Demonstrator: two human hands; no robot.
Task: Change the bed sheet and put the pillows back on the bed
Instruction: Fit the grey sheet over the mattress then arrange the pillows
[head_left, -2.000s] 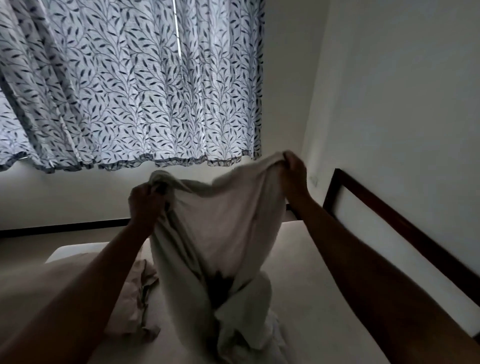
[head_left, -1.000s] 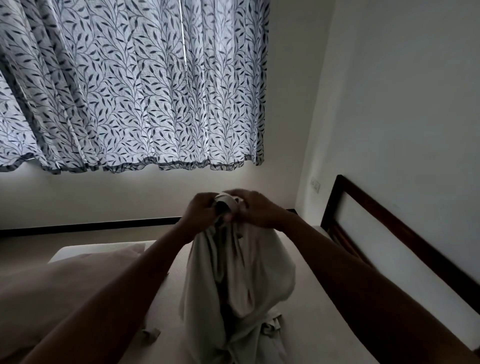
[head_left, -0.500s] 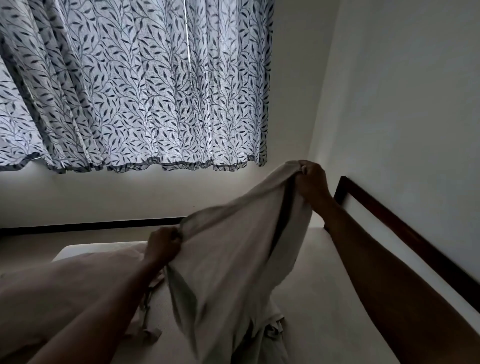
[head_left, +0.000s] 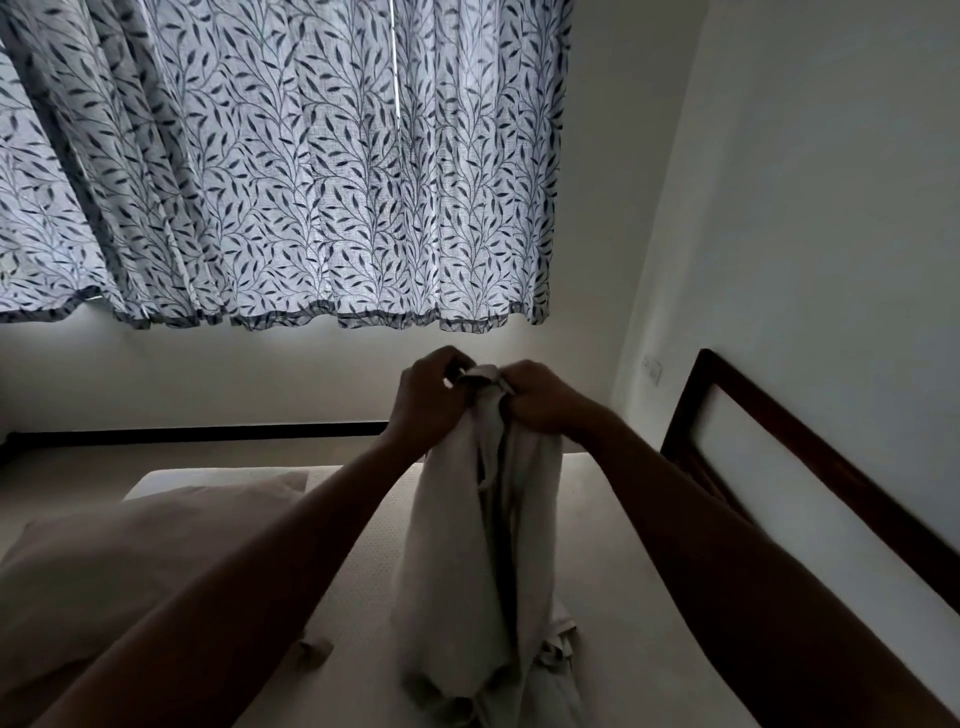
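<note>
A pale off-white sheet (head_left: 488, 545) hangs bunched in front of me, its lower folds piled on the bare mattress (head_left: 613, 597). My left hand (head_left: 426, 400) and my right hand (head_left: 535, 397) are raised close together, both gripping the top edge of the sheet, almost touching each other. A pillow (head_left: 135, 561) in a light cover lies on the left side of the mattress, partly behind my left forearm.
A dark wooden headboard (head_left: 779, 457) runs along the right wall. Leaf-patterned curtains (head_left: 291, 171) hang over the window ahead. A strip of floor with a dark skirting board (head_left: 197, 434) lies beyond the bed. A wall switch (head_left: 653, 369) sits near the corner.
Half a second ago my hands were spread apart, stretching the sheet's edge with the right hand high. They have now come together at the top, and the sheet hangs gathered below them.
</note>
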